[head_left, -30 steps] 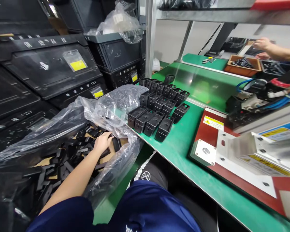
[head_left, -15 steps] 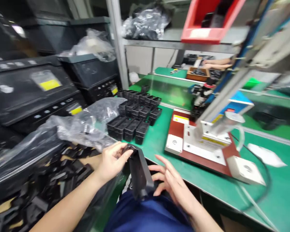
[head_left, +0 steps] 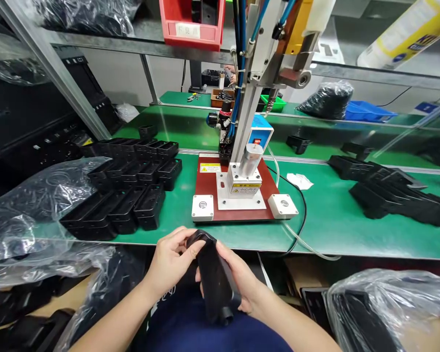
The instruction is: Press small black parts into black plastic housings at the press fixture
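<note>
A long black plastic housing (head_left: pixel 215 281) is held in front of my body, below the bench edge, its short round stub pointing down. My left hand (head_left: pixel 174 256) pinches its upper end between thumb and fingers. Along the right side my right hand (head_left: pixel 238 276) is closed around it, thumb near the top corner; some of those fingers are hidden behind the part. Ahead on the green bench (head_left: pixel 176 222) stands a small press (head_left: pixel 242 188) with a red-brown base and two white button boxes. Rows of similar black housings (head_left: pixel 146 205) lie to its left.
More black parts (head_left: pixel 399 190) are piled on the bench at right. Plastic-lined boxes flank me, with clear bags (head_left: pixel 396 303) at lower right and a plastic sheet (head_left: pixel 51 205) at left. A red bin (head_left: pixel 192 32) sits on the shelf above. Another person's hand (head_left: pixel 231 73) shows far behind.
My view has swung right, bringing the press to the middle. My right hand, open beside the black housing before, has closed onto it. The left hand keeps its hold.
</note>
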A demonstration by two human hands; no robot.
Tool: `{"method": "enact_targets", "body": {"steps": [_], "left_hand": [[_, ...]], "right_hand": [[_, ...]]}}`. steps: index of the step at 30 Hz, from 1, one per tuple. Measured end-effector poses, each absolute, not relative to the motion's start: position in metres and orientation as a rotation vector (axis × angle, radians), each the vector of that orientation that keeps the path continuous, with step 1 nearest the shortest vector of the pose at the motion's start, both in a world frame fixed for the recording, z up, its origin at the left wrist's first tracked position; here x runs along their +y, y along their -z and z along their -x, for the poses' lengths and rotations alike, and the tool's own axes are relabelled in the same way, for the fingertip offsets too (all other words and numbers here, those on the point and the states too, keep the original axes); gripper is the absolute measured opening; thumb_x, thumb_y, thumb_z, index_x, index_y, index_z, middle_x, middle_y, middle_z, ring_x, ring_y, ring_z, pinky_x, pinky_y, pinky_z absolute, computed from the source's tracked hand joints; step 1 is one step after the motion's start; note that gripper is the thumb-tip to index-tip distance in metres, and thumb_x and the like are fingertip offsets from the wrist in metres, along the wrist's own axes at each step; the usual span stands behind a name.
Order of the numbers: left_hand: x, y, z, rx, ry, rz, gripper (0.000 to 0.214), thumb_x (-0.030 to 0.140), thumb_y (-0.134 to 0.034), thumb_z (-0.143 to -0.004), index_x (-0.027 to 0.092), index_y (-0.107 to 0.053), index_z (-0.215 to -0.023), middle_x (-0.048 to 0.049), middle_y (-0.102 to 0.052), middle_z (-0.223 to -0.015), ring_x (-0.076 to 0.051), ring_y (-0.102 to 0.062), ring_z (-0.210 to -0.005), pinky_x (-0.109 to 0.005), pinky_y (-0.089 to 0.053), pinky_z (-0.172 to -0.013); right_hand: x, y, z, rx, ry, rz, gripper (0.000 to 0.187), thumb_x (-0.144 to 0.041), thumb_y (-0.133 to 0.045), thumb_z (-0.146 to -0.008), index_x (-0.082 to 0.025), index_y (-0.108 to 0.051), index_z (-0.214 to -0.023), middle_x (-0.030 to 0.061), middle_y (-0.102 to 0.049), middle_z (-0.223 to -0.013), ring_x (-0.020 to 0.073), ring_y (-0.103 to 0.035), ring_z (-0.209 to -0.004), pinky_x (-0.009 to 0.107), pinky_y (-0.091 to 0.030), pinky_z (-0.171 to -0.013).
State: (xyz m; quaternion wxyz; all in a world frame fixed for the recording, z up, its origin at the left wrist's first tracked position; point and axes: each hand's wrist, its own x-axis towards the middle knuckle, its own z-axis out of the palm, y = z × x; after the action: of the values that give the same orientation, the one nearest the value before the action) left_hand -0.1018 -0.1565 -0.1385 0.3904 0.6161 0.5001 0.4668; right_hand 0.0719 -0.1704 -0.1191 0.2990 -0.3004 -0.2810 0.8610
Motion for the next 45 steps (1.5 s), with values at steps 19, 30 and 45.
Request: {"method": "enact_targets", "body": {"steps": [19,30,45], "left_hand": [[-0.176,0.134,0.086,0.693,-0.727,-1.025,0.058,0.067,-0.050,-0.087,0.011,-0.065,-0.087,-0.0099,-0.067,-0.079,-0.015,-0.066,-0.066,-0.023,-0.048,-0.062],[-0.165,0.103,0.044,0.392,-0.581,-0.427,0.069,0.070,-0.045,-0.088,0.007,-0.072,-0.094,-0.0106,-0.067,-0.085,-0.008,-0.058,-0.058,-0.016,-0.045,-0.055],[-0.065,0.038,0.057,0.809,-1.170,-2.437,0.067,0.037,-0.071,-0.083,0.027,-0.039,-0.141,-0.0083,-0.061,-0.123,-0.025,-0.058,-0.117,-0.039,-0.049,-0.101]], "right_hand": [[-0.152,0.127,-0.103,-0.645,-2.253,0.430,0.072,-0.079,-0.062,-0.080,-0.009,-0.062,-0.094,0.0061,-0.062,-0.065,0.0132,-0.056,-0.049,0.017,-0.047,-0.043],[-0.140,0.112,-0.126,-0.990,-1.718,0.469,0.065,-0.043,-0.078,-0.083,-0.029,-0.042,-0.136,0.0116,-0.058,-0.127,0.0273,-0.057,-0.117,0.042,-0.050,-0.096],[-0.099,0.049,-0.175,-1.809,-0.621,0.676,0.044,-0.038,-0.078,-0.087,-0.029,-0.060,-0.126,0.0056,-0.058,-0.124,0.0239,-0.053,-0.117,0.036,-0.043,-0.103]]}}
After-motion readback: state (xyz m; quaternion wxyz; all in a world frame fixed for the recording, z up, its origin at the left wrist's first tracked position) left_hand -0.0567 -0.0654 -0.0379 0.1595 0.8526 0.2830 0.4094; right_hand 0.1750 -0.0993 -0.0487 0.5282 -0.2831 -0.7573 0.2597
